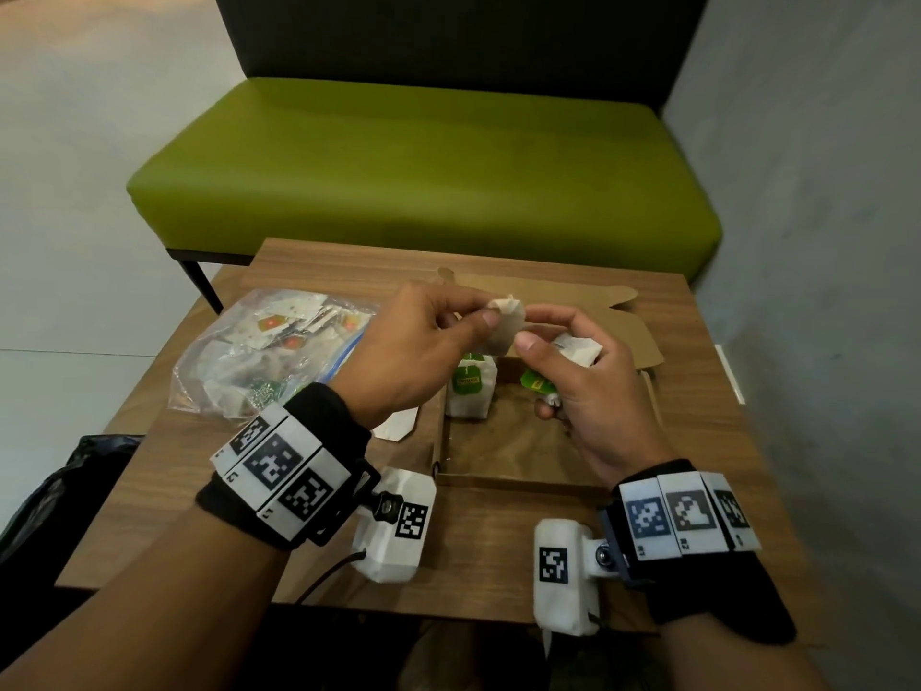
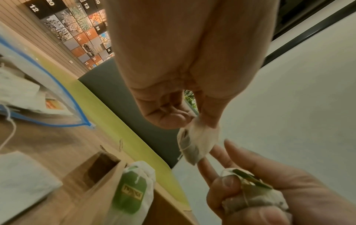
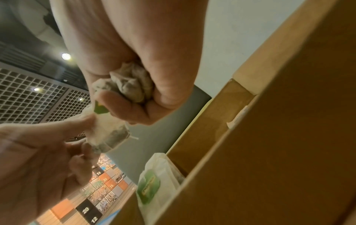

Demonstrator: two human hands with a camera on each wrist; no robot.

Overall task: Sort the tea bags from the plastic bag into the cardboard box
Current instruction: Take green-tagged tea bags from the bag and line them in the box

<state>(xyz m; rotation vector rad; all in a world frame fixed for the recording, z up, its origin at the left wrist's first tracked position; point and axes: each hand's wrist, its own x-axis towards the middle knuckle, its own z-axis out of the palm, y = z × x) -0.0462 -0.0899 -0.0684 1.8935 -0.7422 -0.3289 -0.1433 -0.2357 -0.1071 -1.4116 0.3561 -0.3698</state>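
Left hand pinches tea bag; right hand clutches crumpled tea bags.

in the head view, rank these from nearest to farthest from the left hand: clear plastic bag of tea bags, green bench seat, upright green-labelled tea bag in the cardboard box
1. Upright green-labelled tea bag: just below the left hand, in the cardboard box.
2. Clear plastic bag of tea bags: on the table, to its left.
3. Green bench seat: beyond the table.

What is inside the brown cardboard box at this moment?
Inside the brown cardboard box, white tea bags with a green label stand upright at the far left corner. The right hand, gripping crumpled tea bags, covers the far right part.
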